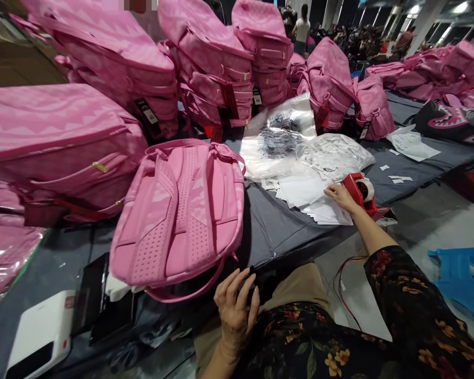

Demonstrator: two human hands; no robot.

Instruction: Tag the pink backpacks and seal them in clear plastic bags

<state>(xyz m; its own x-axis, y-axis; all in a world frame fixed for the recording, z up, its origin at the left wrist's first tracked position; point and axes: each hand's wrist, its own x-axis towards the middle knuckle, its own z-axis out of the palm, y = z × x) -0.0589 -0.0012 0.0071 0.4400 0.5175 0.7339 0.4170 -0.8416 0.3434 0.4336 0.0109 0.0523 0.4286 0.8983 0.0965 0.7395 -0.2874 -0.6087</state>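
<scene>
A pink backpack point(181, 221) lies on the cloth-covered table with its straps and perforated back panel facing up. Just off its lower right edge is my left hand point(237, 300), fingers loosely bent and apart, with nothing visible in them. My right hand point(343, 198) reaches to the white papers point(304, 190), its fingertips closed at the edge of a sheet. Right beside that hand stands a red tape dispenser point(359, 189) with a roll of tape. Behind the papers, a clear plastic bag point(335, 155) holds many small white pieces.
Stuffed pink backpacks point(209, 63) with hanging tags line the table's back. Another backpack point(55, 147) stands at left. A white device point(43, 331) sits front left near dark flat items. Clear plastic sheeting point(280, 131) lies mid-table. A blue stool point(466, 279) is at right. People point(301, 29) are far behind.
</scene>
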